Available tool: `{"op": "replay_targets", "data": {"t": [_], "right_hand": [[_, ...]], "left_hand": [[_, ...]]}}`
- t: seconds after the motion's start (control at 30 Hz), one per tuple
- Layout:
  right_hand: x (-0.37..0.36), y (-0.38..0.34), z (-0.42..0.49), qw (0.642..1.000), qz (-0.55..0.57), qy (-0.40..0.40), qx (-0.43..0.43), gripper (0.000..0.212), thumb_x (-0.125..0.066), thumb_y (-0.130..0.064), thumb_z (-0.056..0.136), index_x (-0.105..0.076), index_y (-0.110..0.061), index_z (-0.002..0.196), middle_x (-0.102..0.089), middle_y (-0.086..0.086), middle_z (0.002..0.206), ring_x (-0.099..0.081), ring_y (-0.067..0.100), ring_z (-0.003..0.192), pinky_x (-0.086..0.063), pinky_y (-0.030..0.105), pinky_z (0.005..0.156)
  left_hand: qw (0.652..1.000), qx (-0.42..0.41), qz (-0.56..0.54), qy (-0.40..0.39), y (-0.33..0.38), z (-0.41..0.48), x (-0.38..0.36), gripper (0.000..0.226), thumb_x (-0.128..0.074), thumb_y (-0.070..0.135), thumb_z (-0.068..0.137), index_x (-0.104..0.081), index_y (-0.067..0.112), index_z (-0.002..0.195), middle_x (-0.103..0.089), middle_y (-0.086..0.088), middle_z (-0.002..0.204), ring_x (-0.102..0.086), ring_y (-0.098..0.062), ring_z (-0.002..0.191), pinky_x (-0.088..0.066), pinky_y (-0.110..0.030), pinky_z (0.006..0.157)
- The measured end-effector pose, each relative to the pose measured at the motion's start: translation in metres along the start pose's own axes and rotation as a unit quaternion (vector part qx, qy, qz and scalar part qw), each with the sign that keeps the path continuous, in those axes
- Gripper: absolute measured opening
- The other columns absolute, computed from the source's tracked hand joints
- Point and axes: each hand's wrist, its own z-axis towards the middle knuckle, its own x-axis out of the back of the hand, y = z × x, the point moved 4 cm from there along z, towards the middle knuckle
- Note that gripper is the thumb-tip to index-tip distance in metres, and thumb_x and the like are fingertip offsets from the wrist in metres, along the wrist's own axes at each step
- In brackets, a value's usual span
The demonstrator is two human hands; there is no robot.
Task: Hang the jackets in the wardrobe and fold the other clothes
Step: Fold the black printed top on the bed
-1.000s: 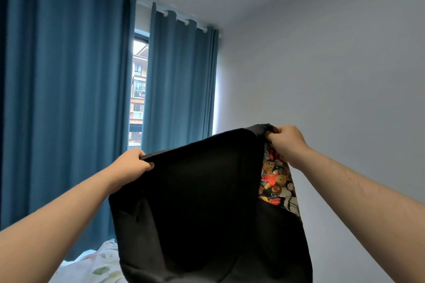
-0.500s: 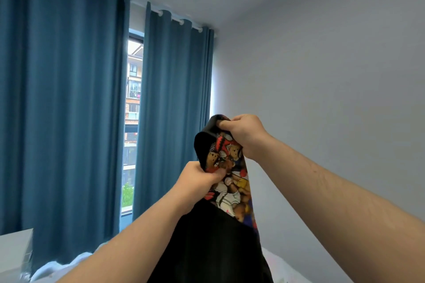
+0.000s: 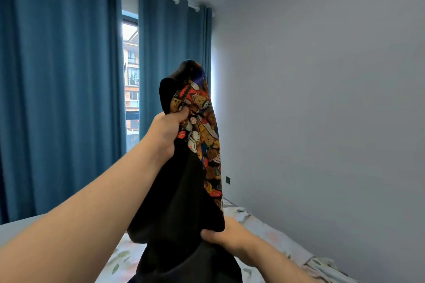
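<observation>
A black fabric garment (image 3: 177, 190) with a colourful teddy-bear print lining hangs bunched in the centre of the frame. The left hand (image 3: 166, 133), at centre, grips its upper part, fingers curled into the cloth. The right hand (image 3: 227, 235), lower centre, clutches a lower black fold. Beneath lies a floral-sheeted bed (image 3: 271, 236). Blue pleated curtains (image 3: 57, 99) fill the left.

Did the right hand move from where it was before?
Yes, downward. The right hand gripped the black garment up beside the blue curtain; now it grips it low, just over the bed.
</observation>
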Motion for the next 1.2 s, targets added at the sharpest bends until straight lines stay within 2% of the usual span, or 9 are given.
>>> {"op": "replay_targets", "data": {"t": [0.23,0.43,0.5,0.6,0.7,0.77,0.93,1.1,1.2], "right_hand": [[0.052,-0.043,0.014,0.985,0.072,0.156,0.014,0.027,-0.068,-0.036,0.092,-0.073,-0.009,0.094,-0.074,0.007,0.086,-0.068,0.019,0.073,-0.054,0.028,0.068],[0.075,-0.128,0.022,0.983,0.084,0.104,0.127,0.016,-0.065,-0.002,0.088,-0.072,-0.009,0.101,-0.074,0.011,0.09,-0.07,0.022,0.082,-0.058,0.035,0.08],[0.069,-0.145,0.025,0.98,0.066,0.093,0.163,0.019,-0.065,-0.001,0.088,-0.075,-0.01,0.1,-0.076,0.011,0.096,-0.072,0.021,0.087,-0.058,0.031,0.081],[0.052,-0.16,0.031,0.978,0.029,0.063,0.198,0.016,-0.068,-0.006,0.084,-0.078,-0.014,0.093,-0.076,0.011,0.094,-0.072,0.022,0.086,-0.058,0.035,0.084],[0.037,-0.168,0.031,0.971,-0.024,0.076,0.224,0.009,-0.068,-0.016,0.081,-0.076,-0.014,0.085,-0.072,0.012,0.083,-0.068,0.018,0.077,-0.056,0.037,0.079],[0.037,-0.169,0.026,0.965,-0.074,0.105,0.229,0.011,-0.068,-0.023,0.078,-0.075,-0.015,0.082,-0.071,0.005,0.076,-0.065,0.013,0.072,-0.055,0.035,0.074],[0.076,-0.124,0.005,0.996,0.089,0.019,0.024,0.036,-0.055,-0.047,0.094,-0.072,-0.016,0.086,-0.057,0.001,0.069,-0.052,0.014,0.06,-0.044,0.024,0.05],[0.064,-0.038,-0.009,0.982,0.042,0.026,-0.184,0.025,-0.063,-0.031,0.091,-0.067,-0.008,0.1,-0.071,0.015,0.104,-0.065,0.022,0.08,-0.058,0.036,0.078],[0.032,-0.012,-0.014,0.978,0.132,0.012,-0.16,0.017,-0.054,-0.022,0.099,-0.067,-0.015,0.106,-0.074,0.008,0.106,-0.074,0.018,0.085,-0.061,0.038,0.083]], "left_hand": [[0.939,-0.153,0.208,0.226,0.034,0.015,0.101,0.009,-0.064,0.022,0.086,-0.069,0.017,0.081,-0.072,-0.003,0.087,-0.068,-0.023,0.085,-0.052,-0.03,0.072],[0.843,0.032,0.351,0.407,-0.025,0.001,0.198,0.048,-0.065,0.016,0.081,-0.052,-0.007,0.122,-0.056,-0.03,0.125,-0.058,-0.043,0.108,-0.049,-0.045,0.092],[0.817,-0.019,0.44,0.372,-0.034,-0.014,0.184,0.074,-0.066,0.032,0.073,-0.043,0.001,0.136,-0.047,-0.024,0.137,-0.049,-0.043,0.123,-0.042,-0.048,0.104],[0.896,-0.095,0.431,0.043,-0.061,-0.038,0.111,0.098,-0.071,0.055,0.063,-0.033,0.029,0.15,-0.046,0.012,0.142,-0.049,-0.009,0.127,-0.037,-0.033,0.107],[0.895,-0.011,0.41,-0.174,-0.104,-0.049,0.065,0.037,-0.075,0.038,0.067,-0.062,0.035,0.101,-0.067,0.019,0.094,-0.062,0.0,0.084,-0.049,-0.023,0.079],[0.914,-0.011,0.374,-0.157,-0.112,-0.044,0.062,0.02,-0.071,0.033,0.071,-0.06,0.017,0.075,-0.063,0.007,0.07,-0.058,-0.008,0.067,-0.046,-0.027,0.066],[0.966,-0.018,0.253,-0.047,-0.105,-0.032,0.069,0.019,-0.064,0.023,0.073,-0.075,0.012,0.085,-0.076,-0.003,0.085,-0.067,-0.017,0.079,-0.054,-0.036,0.077],[0.962,-0.059,0.267,-0.021,-0.1,-0.031,0.038,0.017,-0.061,0.019,0.078,-0.074,0.01,0.086,-0.075,-0.012,0.09,-0.071,-0.023,0.085,-0.055,-0.049,0.087],[0.933,-0.121,0.338,0.037,-0.101,-0.033,0.026,0.014,-0.059,0.016,0.082,-0.066,0.004,0.079,-0.07,-0.012,0.081,-0.055,-0.013,0.068,-0.055,-0.05,0.077]]}}
